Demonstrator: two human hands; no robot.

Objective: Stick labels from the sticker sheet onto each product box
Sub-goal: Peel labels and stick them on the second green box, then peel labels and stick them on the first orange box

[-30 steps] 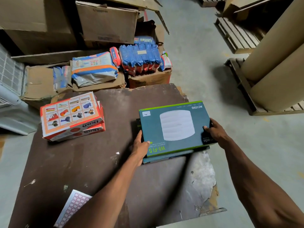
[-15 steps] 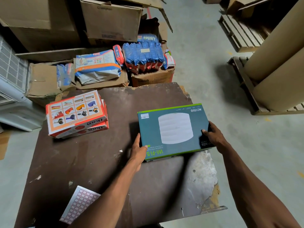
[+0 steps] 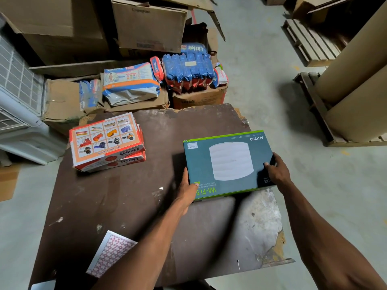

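Note:
A teal Wi-Fi product box (image 3: 228,164) with a green edge lies flat at the right side of the brown table (image 3: 125,206). My left hand (image 3: 187,190) holds its near-left corner, thumb on the top face. At the box's right end, my right hand (image 3: 276,170) grips the edge with fingers over the top. A small white label sits on its far-left corner. Two orange product boxes (image 3: 106,143) are stacked at the table's far left. The sticker sheet (image 3: 111,252), a red-edged grid of labels, lies at the near-left edge, partly under my left forearm.
Beyond the table are cardboard cartons (image 3: 146,26) and blue and orange packs (image 3: 188,70). Large brown paper rolls (image 3: 356,80) rest on wooden pallets at the right. A white grille unit (image 3: 18,101) stands at the left. The table's near-right corner is chipped and pale.
The teal box has come down from a slight tilt to lie flat, covering the darker box that showed beneath it. Both hands stay on its ends.

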